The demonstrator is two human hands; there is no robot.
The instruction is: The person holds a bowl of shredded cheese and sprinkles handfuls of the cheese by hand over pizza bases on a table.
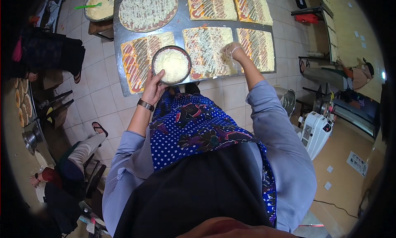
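Observation:
My left hand (154, 88) grips the near left edge of a round dark bowl (190, 65), thumb over the rim. Grated white cheese (171, 65) fills the bowl. In what looks like a clear plastic glove, my right hand (234, 51) is over the right side of the middle front rectangular pizza (206, 52). Its fingers are blurred, so their grip cannot be made out. Cheese shreds lie scattered across that pizza. Beside it are a right front pizza (256, 48) and a left front pizza (134, 60), partly covered by the bowl, both striped with sauces.
A metal table (178, 27) carries the pizzas, including a round pizza (147, 9) and two rectangular ones behind. At the far left stands a basin (99, 15) with a green-handled brush or spatula (88, 6). Other people are at both sides. A white machine (317, 133) stands right.

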